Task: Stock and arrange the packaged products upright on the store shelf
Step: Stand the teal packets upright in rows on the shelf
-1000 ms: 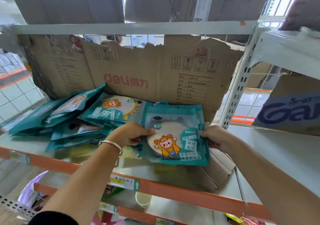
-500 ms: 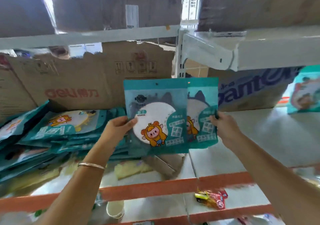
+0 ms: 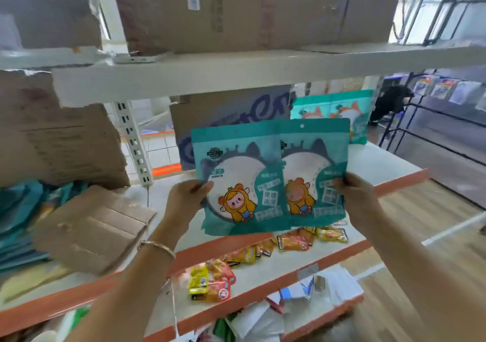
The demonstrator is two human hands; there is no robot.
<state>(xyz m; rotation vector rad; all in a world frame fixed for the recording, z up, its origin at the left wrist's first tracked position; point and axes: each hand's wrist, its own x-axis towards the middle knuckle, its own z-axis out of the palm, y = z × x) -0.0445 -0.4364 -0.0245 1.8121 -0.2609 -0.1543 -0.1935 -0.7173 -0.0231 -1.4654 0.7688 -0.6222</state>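
A white metal store shelf with an orange front edge [image 3: 378, 163] runs under stacked brown cartons [image 3: 236, 13]. The left hand [image 3: 186, 199] pinches the left edge of a teal cartoon-printed plastic pouch [image 3: 236, 178]; the right hand [image 3: 353, 192] pinches a second matching pouch [image 3: 315, 168] fanned behind it. Both hang upright, clear of the board. The standing teal packs [image 3: 339, 110] lie beyond and to the right, nearer the right hand, which likely leads

Two held teal packs [image 3: 238, 181]; two upright teal packs [image 3: 339, 107] behind; two hands, left hand [image 3: 184, 199], right hand [image 3: 352, 192]; one bracelet [image 3: 157, 247]
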